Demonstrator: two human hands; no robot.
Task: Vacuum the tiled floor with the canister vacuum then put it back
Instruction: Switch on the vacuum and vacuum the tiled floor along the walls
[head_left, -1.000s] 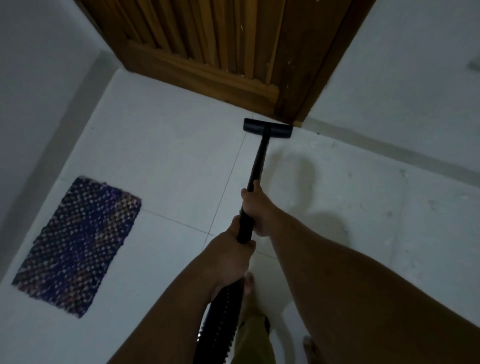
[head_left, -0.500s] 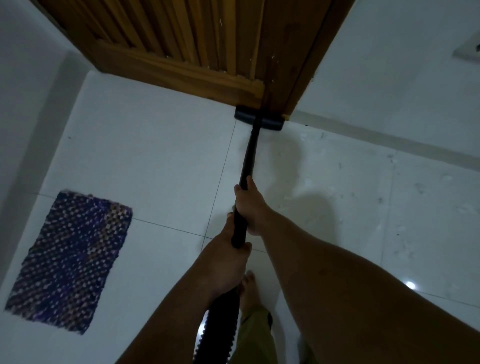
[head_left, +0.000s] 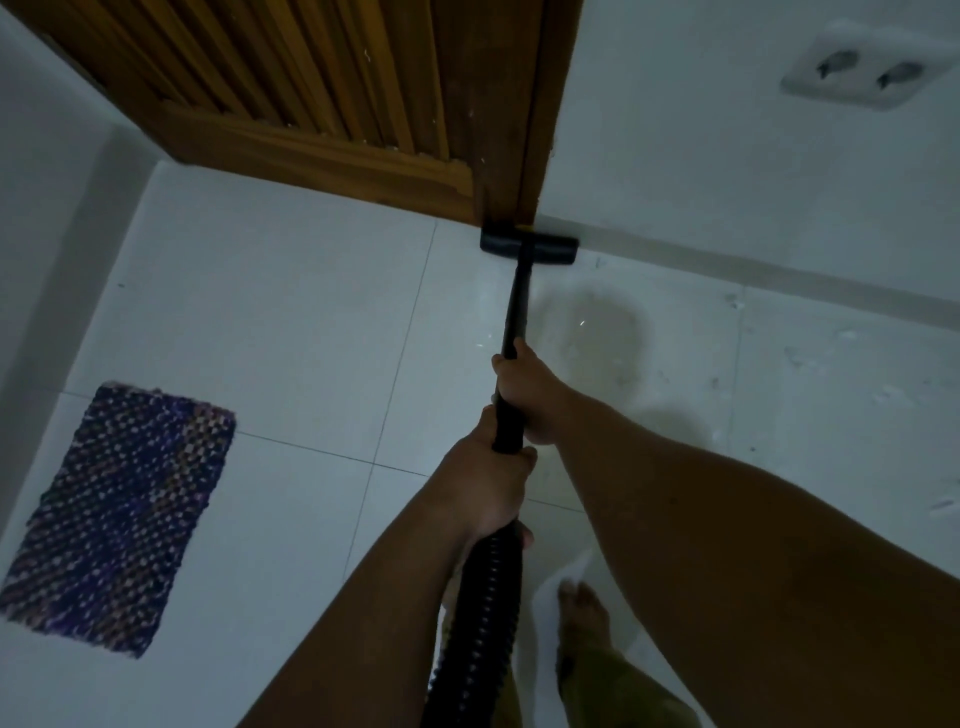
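Both hands clenched on black wand (head_left: 511, 332): right hand (head_left: 524, 395) nearer the wooden door (head_left: 332, 104), left hand (head_left: 488, 488) behind it at the ribbed hose (head_left: 480, 623). Floor nozzle (head_left: 529, 245) flat on tiled floor (head_left: 270, 322), touching the door's bottom corner. Woven mat (head_left: 114, 514) well left of door.

Head camera, one wide-angle view, looking forward and down.
It sits close above both forearms, facing the tiled floor (head_left: 291, 322) toward the wooden door (head_left: 332, 104) and wall socket (head_left: 862, 70).
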